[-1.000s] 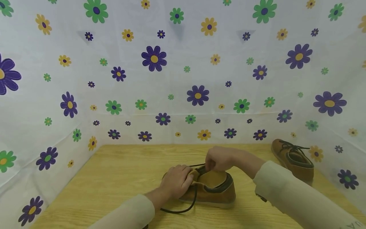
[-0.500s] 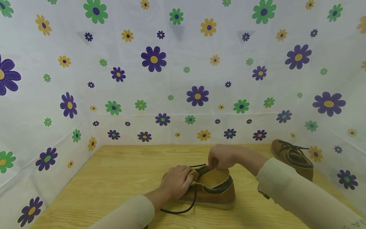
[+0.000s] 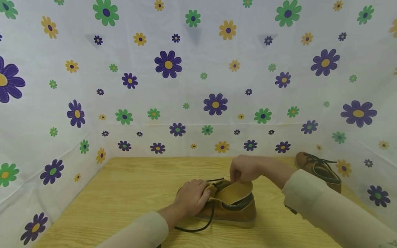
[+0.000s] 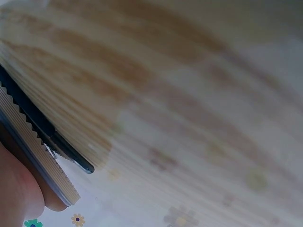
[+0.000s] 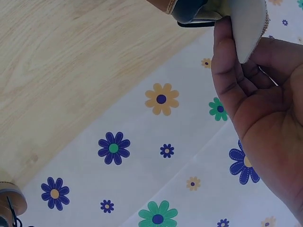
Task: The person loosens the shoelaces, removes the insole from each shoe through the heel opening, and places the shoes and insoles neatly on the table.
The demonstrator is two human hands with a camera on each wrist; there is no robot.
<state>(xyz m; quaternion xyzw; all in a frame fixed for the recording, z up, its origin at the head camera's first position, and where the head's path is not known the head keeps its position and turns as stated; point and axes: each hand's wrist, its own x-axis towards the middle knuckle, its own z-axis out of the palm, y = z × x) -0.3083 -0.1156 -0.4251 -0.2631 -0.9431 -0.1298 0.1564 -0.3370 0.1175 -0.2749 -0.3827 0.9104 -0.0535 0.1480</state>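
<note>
In the head view a brown leather shoe (image 3: 234,216) lies on its sole, toe to the left, its black lace (image 3: 212,215) hanging loose in front. My left hand (image 3: 190,197) grips the shoe's front part from above. The tan insole (image 3: 237,191) stands raised at the heel, partly out of the shoe opening; its front end is hidden inside. My right hand (image 3: 245,168) pinches the insole's far edge. The right wrist view shows the insole (image 5: 247,28) between thumb and fingers. At the left wrist view's edge, a finger (image 4: 19,187) rests against the shoe's pale sole (image 4: 40,146).
A second brown shoe (image 3: 317,168), its lace tied, stands at the back right of the wooden table (image 3: 139,186), partly behind my right forearm. White flowered cloth (image 3: 192,89) encloses the table at the back and sides.
My right hand has moved up and to the right, drawing the insole's heel end higher out of the shoe. The left hand keeps its place on the shoe.
</note>
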